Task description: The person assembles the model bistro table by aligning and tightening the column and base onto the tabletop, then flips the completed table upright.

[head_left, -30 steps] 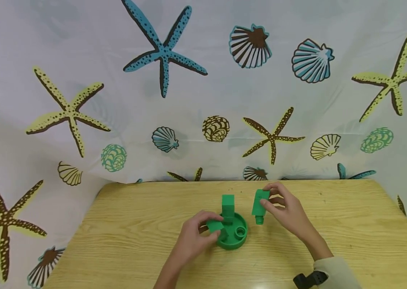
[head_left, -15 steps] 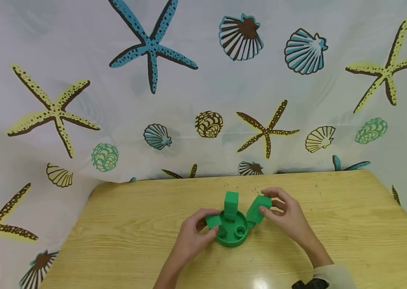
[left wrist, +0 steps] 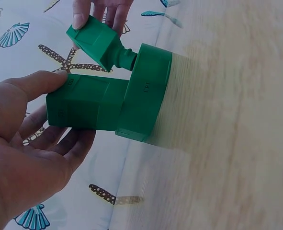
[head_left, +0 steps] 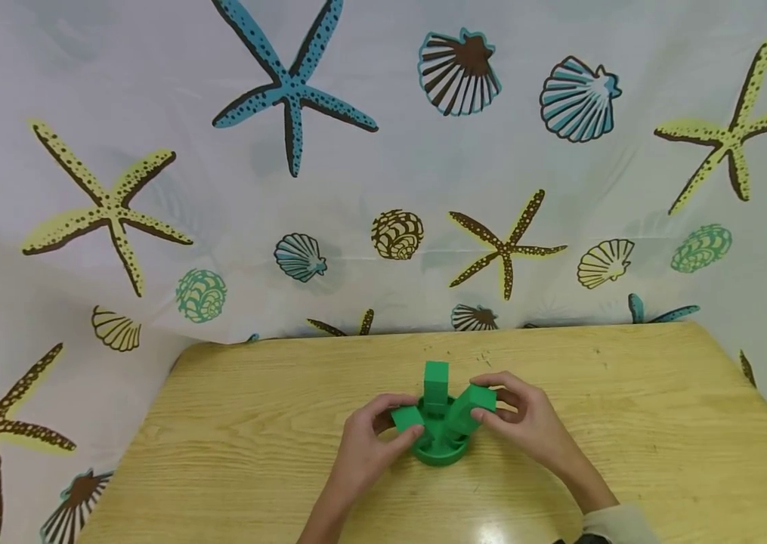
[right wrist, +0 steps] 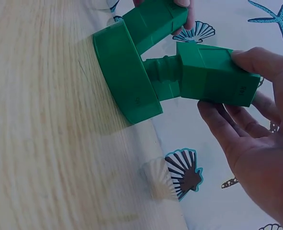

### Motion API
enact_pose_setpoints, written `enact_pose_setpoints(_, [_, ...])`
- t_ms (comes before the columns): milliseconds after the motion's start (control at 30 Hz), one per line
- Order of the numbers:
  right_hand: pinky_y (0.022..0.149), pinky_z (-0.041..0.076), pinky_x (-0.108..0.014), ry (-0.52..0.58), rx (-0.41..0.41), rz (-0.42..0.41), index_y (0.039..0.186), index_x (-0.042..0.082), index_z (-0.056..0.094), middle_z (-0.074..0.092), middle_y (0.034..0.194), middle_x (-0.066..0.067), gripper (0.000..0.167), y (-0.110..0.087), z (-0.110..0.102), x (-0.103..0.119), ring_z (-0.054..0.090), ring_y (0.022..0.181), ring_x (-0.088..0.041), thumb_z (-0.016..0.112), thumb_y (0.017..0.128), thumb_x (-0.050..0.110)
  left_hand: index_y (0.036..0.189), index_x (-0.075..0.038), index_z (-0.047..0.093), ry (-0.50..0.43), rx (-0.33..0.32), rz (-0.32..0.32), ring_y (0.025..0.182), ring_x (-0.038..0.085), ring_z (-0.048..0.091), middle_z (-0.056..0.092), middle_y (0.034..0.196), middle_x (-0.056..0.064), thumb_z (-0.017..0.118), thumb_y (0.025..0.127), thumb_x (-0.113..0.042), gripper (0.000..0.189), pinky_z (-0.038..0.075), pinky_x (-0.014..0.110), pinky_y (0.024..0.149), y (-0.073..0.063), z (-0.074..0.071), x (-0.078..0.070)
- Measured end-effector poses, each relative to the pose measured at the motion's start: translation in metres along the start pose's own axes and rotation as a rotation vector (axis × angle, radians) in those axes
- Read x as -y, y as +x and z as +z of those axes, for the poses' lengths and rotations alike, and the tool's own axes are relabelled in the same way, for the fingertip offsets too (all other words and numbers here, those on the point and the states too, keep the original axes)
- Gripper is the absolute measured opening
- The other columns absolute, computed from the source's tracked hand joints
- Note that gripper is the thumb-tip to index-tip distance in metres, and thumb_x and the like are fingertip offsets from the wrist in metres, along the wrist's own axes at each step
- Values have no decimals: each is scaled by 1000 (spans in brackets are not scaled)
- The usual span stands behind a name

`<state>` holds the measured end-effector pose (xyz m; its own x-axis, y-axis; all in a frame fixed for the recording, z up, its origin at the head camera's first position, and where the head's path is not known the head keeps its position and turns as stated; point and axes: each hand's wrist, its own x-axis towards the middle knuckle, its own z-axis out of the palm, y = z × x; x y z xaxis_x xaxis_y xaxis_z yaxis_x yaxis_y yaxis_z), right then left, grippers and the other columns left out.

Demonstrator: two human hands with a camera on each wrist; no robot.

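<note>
A round green base [head_left: 439, 456] with a raised rim sits on the wooden table. My left hand [head_left: 368, 446] grips a green square block [left wrist: 84, 103] standing in the base on its left side. Between the thumb and fingers of my right hand [head_left: 526, 414] is another green block [right wrist: 218, 74], tilted, with a threaded stem [right wrist: 163, 69] at its lower end. That stem's tip is right at the base's rim in the left wrist view, over the right part of the base. A third green block [head_left: 436, 384] stands upright at the back of the base, held by neither hand.
The wooden table [head_left: 254, 446] stretches out on both sides of the base. Behind it hangs a white cloth [head_left: 356, 174] printed with starfish and shells, meeting the table's back edge.
My right hand has moved left and down, bringing its block from beside the base to over its round socket, which is now hidden. The left hand keeps its grip.
</note>
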<state>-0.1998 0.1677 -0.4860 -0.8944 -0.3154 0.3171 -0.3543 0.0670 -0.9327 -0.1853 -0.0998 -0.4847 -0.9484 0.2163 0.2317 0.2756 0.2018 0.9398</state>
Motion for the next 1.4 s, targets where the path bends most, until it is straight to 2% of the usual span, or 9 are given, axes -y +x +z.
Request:
enact_pose_setpoints(200, [91, 59, -34, -18, -6, 24, 129, 6, 64, 61, 131, -16, 37, -5, 0, 0, 66, 111, -20, 75, 94, 4, 121, 0, 70, 4, 24, -1, 112, 28, 67, 68, 121, 13, 81, 89, -7, 34, 55, 35, 98, 0, 2, 1])
enact_pose_setpoints(433, [93, 57, -35, -63, 52, 5, 126, 8, 65, 64, 124, -14, 37, -1, 10, -3, 66, 114, -23, 79, 91, 9, 119, -3, 71, 24, -13, -19, 113, 26, 67, 70, 119, 10, 83, 88, -9, 33, 55, 35, 97, -3, -1, 0])
enact_pose_setpoints(567, [94, 57, -34, -74, 79, 27, 126, 10, 66, 65, 123, -15, 36, 1, 12, -3, 66, 113, -24, 80, 92, 12, 119, -2, 71, 18, -17, -21, 113, 27, 66, 70, 119, 11, 83, 88, -9, 33, 55, 35, 97, -3, -3, 0])
enact_pose_setpoints(800, [99, 55, -34, 4, 197, 18, 140, 5, 59, 58, 140, -19, 39, -1, -1, -2, 62, 121, -22, 65, 101, 5, 118, -1, 71, 9, -8, -13, 113, 28, 66, 69, 119, 11, 82, 88, -8, 33, 56, 35, 96, -2, -3, 1])
enact_pose_setpoints(900, [96, 56, -35, 11, 205, 23, 138, 4, 61, 59, 138, -20, 40, -2, -5, -2, 64, 118, -21, 69, 99, 5, 119, -1, 70, 4, 3, -9, 113, 28, 66, 69, 119, 11, 82, 89, -8, 33, 56, 35, 96, -2, -3, 1])
enact_pose_setpoints(1033, [96, 56, -36, -1, 211, 47, 135, 3, 64, 60, 136, -27, 42, -3, -10, 2, 65, 118, -28, 75, 94, 7, 119, -2, 71, 1, 9, -16, 114, 27, 66, 69, 120, 10, 82, 89, -10, 33, 55, 36, 97, -2, -2, -1])
enact_pose_setpoints(1267, [97, 55, -31, -77, 284, 39, 140, 0, 61, 59, 139, -27, 41, -2, -18, 6, 63, 122, -31, 68, 100, 9, 119, -4, 71, -1, 2, -36, 115, 25, 65, 69, 120, 8, 83, 89, -12, 33, 55, 36, 97, -2, -3, -2])
enact_pose_setpoints(1400, [98, 55, -33, -47, 288, 53, 137, -4, 62, 61, 136, -27, 40, -1, -19, 8, 63, 123, -32, 69, 100, 9, 119, -3, 71, -2, 1, -36, 114, 26, 66, 69, 120, 9, 83, 89, -12, 33, 55, 36, 97, -2, -2, -1])
